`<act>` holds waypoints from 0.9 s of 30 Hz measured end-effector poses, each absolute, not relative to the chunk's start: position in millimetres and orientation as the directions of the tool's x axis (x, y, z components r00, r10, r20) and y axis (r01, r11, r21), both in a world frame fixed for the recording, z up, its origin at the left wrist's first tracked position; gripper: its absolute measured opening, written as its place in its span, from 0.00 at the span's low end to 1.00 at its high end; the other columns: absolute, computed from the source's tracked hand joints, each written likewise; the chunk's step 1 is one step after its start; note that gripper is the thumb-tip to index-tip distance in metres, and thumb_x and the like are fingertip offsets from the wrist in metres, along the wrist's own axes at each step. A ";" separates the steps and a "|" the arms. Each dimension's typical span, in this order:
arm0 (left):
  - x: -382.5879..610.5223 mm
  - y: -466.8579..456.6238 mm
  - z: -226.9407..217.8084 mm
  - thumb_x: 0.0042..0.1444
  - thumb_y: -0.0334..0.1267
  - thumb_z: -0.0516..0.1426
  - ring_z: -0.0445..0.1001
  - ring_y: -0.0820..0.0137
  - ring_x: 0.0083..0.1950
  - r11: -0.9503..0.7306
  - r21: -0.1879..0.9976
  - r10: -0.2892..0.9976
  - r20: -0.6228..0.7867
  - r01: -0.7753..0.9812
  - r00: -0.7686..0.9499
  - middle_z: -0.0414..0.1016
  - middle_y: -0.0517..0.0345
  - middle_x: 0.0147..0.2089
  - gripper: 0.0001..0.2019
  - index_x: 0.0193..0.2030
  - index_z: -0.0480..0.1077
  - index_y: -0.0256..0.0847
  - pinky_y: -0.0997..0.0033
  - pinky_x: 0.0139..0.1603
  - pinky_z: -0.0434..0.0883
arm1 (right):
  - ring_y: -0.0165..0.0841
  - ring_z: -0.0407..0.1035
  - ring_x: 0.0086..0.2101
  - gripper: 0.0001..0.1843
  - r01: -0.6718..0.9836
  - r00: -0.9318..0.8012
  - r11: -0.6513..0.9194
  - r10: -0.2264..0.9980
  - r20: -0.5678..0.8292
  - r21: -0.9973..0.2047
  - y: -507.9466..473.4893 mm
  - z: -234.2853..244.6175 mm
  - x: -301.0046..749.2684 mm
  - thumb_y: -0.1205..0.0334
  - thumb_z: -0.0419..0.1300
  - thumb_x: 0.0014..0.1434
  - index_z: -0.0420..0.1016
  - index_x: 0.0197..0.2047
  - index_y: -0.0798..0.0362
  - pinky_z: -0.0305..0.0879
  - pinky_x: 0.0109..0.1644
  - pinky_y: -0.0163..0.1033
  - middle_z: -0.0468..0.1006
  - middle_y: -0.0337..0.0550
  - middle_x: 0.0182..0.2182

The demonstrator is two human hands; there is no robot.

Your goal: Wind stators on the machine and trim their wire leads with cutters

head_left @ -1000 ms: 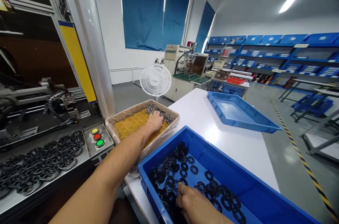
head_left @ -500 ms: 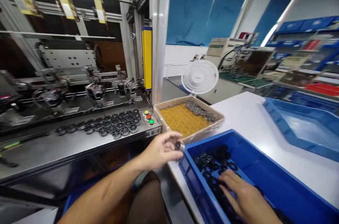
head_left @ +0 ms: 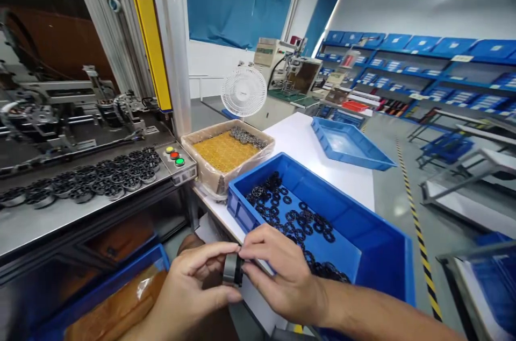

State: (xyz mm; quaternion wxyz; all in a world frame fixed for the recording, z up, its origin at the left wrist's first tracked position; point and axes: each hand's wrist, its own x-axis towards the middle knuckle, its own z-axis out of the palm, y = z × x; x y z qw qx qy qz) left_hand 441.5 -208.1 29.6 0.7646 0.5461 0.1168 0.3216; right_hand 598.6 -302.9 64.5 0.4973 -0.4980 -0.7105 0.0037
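Just in front of my body, my left hand (head_left: 191, 282) grips a grey metal ring (head_left: 230, 268) between thumb and fingers. My right hand (head_left: 282, 276) pinches a black plastic ring (head_left: 239, 270) against the right face of that metal ring. Fingers hide part of both pieces, so how fully they are joined cannot be seen. Right of my hands stands a deep blue bin (head_left: 322, 174), with many loose black rings (head_left: 296, 225) strewn on its floor.
Black-and-metal rings (head_left: 113, 177) crowd the machine's steel ledge at left, beside a button box (head_left: 177, 163). A lined carton (head_left: 215, 182) holds yellow material and metal rings. Behind are a white fan (head_left: 244, 92) and a light-blue tray (head_left: 350, 158). Below left sits another blue bin (head_left: 163, 257).
My right hand has come out of the blue bin with a black ring and met my left hand. My left hand has moved down and closer, and the view has swung right.
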 end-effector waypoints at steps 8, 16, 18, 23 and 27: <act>452.6 -212.8 24.6 0.38 0.24 0.71 0.84 0.65 0.39 0.303 0.875 0.632 0.113 -0.379 0.766 0.86 0.56 0.38 0.23 0.43 0.81 0.46 0.78 0.40 0.79 | 0.36 0.71 0.37 0.21 0.677 -0.106 0.574 0.694 0.712 -0.460 -305.8 62.5 611.7 0.76 0.59 0.52 0.71 0.50 0.55 0.72 0.38 0.43 0.76 0.50 0.38; 452.4 -210.4 25.5 0.36 0.25 0.72 0.84 0.64 0.39 0.341 0.876 0.647 0.045 -0.342 0.761 0.86 0.56 0.38 0.24 0.42 0.81 0.46 0.78 0.40 0.79 | 0.39 0.72 0.40 0.23 0.745 -0.227 0.601 0.637 0.737 -0.290 -301.9 60.1 621.2 0.71 0.61 0.57 0.67 0.56 0.59 0.74 0.42 0.48 0.76 0.54 0.40; 452.8 -210.3 25.0 0.37 0.25 0.72 0.84 0.65 0.39 0.365 0.866 0.636 0.036 -0.342 0.771 0.86 0.56 0.38 0.23 0.43 0.81 0.46 0.78 0.39 0.79 | 0.40 0.72 0.40 0.23 0.749 -0.237 0.604 0.627 0.742 -0.271 -301.1 59.9 622.7 0.67 0.62 0.58 0.67 0.56 0.60 0.75 0.41 0.48 0.76 0.54 0.40; 453.4 -209.8 24.5 0.38 0.23 0.71 0.84 0.64 0.41 0.382 0.851 0.630 0.046 -0.361 0.775 0.85 0.56 0.40 0.23 0.43 0.81 0.46 0.77 0.41 0.79 | 0.39 0.72 0.41 0.21 0.759 -0.284 0.609 0.627 0.726 -0.229 -300.4 58.8 625.8 0.71 0.60 0.59 0.67 0.56 0.60 0.75 0.44 0.48 0.77 0.54 0.41; 452.8 -209.5 23.7 0.38 0.24 0.71 0.84 0.63 0.41 0.382 0.853 0.617 0.051 -0.355 0.786 0.86 0.56 0.40 0.23 0.43 0.81 0.47 0.77 0.41 0.79 | 0.39 0.72 0.40 0.19 0.778 -0.306 0.602 0.614 0.728 -0.180 -299.5 57.4 626.8 0.66 0.62 0.61 0.68 0.54 0.62 0.76 0.42 0.47 0.78 0.55 0.39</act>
